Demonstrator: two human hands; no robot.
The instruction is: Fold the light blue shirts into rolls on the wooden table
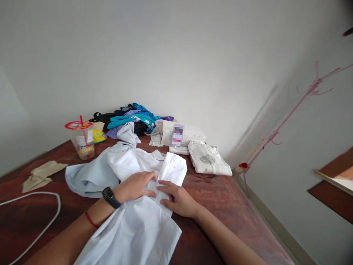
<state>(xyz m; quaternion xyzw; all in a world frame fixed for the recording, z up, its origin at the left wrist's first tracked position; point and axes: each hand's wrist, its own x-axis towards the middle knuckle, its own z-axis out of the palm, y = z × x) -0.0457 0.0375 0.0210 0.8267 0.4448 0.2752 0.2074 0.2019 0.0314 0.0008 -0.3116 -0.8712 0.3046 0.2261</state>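
Observation:
A white shirt (138, 228) lies spread across the dark red-brown table (220, 198), its collar end toward the far side. My left hand (136, 186), with a black watch on the wrist, rests flat on the shirt's middle, fingers stretched out. My right hand (176, 198) lies beside it on the shirt's right edge, fingers extended and pressing the cloth. The two hands nearly touch. A pale blue garment (91, 176) lies partly under the white shirt to the left.
A plastic cup with a red lid and straw (82, 140) stands at the back left. A pile of coloured clothes (132, 117), a white box (183, 133) and a folded printed cloth (209, 158) sit by the wall. A beige rag (41, 175) and a white cable (46, 217) lie left. A pink coat stand (289, 117) is right.

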